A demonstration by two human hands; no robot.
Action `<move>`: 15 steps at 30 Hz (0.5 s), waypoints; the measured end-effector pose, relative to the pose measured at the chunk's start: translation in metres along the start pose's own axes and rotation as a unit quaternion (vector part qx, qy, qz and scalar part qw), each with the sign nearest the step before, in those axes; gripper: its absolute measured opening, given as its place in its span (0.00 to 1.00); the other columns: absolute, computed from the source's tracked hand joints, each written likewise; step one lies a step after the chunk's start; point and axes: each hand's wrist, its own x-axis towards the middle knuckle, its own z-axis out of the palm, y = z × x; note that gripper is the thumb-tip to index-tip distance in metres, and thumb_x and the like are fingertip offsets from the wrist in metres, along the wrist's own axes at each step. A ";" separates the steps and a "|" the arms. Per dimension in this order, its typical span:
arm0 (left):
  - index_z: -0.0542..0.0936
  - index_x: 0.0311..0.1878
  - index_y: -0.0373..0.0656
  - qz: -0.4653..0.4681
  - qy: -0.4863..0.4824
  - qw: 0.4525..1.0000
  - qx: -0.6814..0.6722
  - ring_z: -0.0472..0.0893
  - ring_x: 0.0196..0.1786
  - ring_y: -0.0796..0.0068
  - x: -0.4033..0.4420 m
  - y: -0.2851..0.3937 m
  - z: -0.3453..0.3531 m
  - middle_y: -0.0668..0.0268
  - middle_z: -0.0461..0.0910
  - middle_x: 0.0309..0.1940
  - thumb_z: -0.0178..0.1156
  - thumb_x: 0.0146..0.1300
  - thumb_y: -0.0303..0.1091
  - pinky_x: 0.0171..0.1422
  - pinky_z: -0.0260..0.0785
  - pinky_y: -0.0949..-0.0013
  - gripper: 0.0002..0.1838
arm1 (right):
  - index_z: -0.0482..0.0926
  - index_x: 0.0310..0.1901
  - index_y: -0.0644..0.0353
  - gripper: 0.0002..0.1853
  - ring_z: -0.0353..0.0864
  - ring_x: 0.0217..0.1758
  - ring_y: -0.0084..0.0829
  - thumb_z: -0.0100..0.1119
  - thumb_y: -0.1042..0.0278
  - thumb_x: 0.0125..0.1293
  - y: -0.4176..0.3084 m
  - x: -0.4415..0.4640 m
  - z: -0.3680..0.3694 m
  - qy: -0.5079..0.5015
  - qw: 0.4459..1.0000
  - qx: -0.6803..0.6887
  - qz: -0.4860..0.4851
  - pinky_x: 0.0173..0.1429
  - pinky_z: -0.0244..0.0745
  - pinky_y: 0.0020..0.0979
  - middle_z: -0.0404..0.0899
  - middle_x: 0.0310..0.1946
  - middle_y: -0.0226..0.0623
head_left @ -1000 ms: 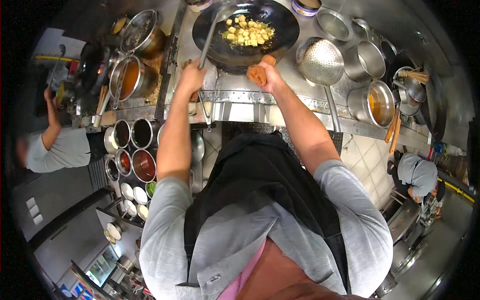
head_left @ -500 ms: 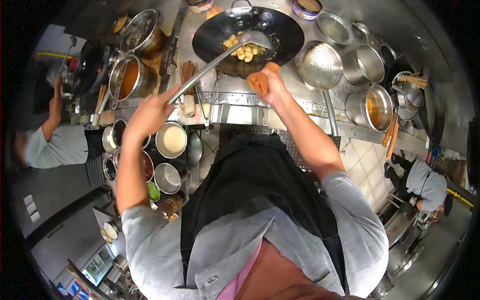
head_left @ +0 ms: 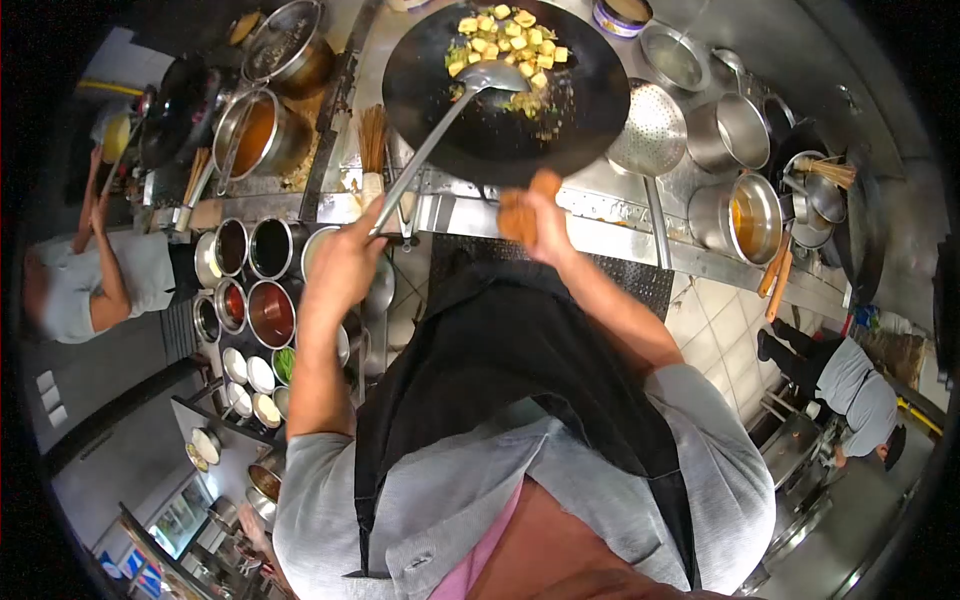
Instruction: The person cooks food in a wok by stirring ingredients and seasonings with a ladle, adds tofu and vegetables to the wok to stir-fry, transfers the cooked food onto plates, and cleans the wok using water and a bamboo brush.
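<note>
A black wok [head_left: 590, 105] tilts on the steel stove, its near rim toward me. Pale yellow cubes [head_left: 520, 42] and chopped green bits lie toward its far side. My left hand [head_left: 342, 262] is closed round the handle of a long metal ladle [head_left: 432, 145], whose bowl rests among the food. My right hand [head_left: 548, 230] grips a folded brown cloth [head_left: 518, 218] at the wok's near edge. Whatever part of the wok lies under the cloth is hidden.
A perforated strainer [head_left: 648, 130] and steel pots [head_left: 728, 130] stand right of the wok. At left are a bamboo brush [head_left: 371, 145], a pot of orange-brown liquid [head_left: 258, 150] and seasoning containers [head_left: 272, 312]. Co-workers stand at far left [head_left: 140, 280] and far right [head_left: 858, 385].
The wok has come nearer and tilted toward me, with my right hand and cloth drawn back. The cubes have spread toward its far side. My left hand and the ladle handle have moved back too.
</note>
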 end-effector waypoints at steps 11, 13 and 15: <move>0.72 0.71 0.46 -0.027 -0.017 0.999 -0.001 0.82 0.46 0.39 0.021 0.020 0.015 0.40 0.83 0.41 0.61 0.67 0.33 0.54 0.74 0.48 0.28 | 0.75 0.56 0.66 0.20 0.84 0.43 0.42 0.54 0.62 0.67 -0.015 0.004 0.018 0.082 0.995 -0.027 -0.042 0.44 0.83 0.44 0.82 0.47 0.46; 0.72 0.71 0.44 0.008 -0.008 0.999 -0.045 0.83 0.47 0.40 0.010 -0.007 0.004 0.40 0.83 0.44 0.61 0.68 0.32 0.55 0.74 0.51 0.28 | 0.75 0.55 0.65 0.19 0.84 0.43 0.41 0.54 0.63 0.67 -0.021 0.002 0.019 0.074 0.997 -0.001 -0.034 0.44 0.84 0.43 0.83 0.47 0.46; 0.72 0.71 0.42 -0.022 -0.035 0.996 -0.080 0.85 0.41 0.47 0.004 -0.014 -0.012 0.44 0.84 0.41 0.61 0.69 0.32 0.51 0.76 0.55 0.27 | 0.73 0.53 0.66 0.17 0.85 0.42 0.40 0.54 0.65 0.67 -0.045 0.025 0.033 0.070 0.996 0.042 -0.046 0.43 0.84 0.43 0.83 0.44 0.46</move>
